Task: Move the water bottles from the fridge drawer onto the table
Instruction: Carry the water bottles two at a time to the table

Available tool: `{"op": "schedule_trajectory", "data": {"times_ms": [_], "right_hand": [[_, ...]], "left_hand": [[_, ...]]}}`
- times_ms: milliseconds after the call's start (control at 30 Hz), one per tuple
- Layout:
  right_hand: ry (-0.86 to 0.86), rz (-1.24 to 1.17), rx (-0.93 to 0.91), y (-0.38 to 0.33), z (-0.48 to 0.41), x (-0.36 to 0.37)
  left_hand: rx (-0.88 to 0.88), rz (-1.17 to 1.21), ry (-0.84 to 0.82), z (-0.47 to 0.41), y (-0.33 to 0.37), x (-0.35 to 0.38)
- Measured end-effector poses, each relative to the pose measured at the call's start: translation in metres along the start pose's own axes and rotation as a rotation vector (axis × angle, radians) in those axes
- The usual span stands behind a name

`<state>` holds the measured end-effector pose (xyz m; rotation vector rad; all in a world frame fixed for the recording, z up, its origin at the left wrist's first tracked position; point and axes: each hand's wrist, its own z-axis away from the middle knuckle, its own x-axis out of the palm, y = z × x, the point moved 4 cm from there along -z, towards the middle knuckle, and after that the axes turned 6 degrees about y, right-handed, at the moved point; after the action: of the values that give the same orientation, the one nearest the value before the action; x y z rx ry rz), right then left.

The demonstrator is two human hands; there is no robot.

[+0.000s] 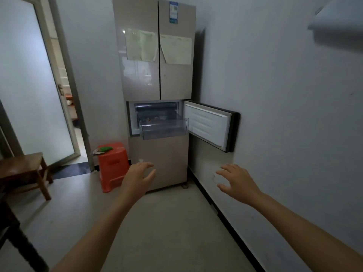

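Left hand (139, 176) and right hand (238, 181) are held forward with fingers spread and nothing gripped, well apart from the pulled-out fridge drawer (164, 132), whose contents are too blurred to be told.

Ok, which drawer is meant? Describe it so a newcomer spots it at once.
Start at the tall beige fridge on the back wall. Below its two upper doors, a small door stands open to the right. The drawer is the clear plastic bin in that opening, jutting forward past the fridge front.
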<state>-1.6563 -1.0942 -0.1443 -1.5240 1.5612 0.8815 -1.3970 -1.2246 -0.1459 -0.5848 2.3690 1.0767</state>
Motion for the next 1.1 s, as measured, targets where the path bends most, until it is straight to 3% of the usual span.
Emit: {"op": "schedule_trajectory", "data": {"times_ms": [200,733,900,1100], "right_hand": [[-0.088,0.003,-0.028,0.027,-0.048,0.04],[-0.104,-0.087,-0.061,0.156,-0.253,0.128],[-0.166,-0.132,-0.054,0.174,-0.29,0.168],[-0.201,-0.169,-0.055,0.186,-0.338,0.223]], "left_hand": [[-0.032,-0.019,-0.032,-0.038,-0.028,0.041],[-0.111,-0.151,-0.038,-0.204,-0.05,0.159],[-0.177,-0.173,-0.118,-0.219,-0.09,0.185],[-0.241,-0.229,-0.089,-0.253,-0.132,0.21]]}}
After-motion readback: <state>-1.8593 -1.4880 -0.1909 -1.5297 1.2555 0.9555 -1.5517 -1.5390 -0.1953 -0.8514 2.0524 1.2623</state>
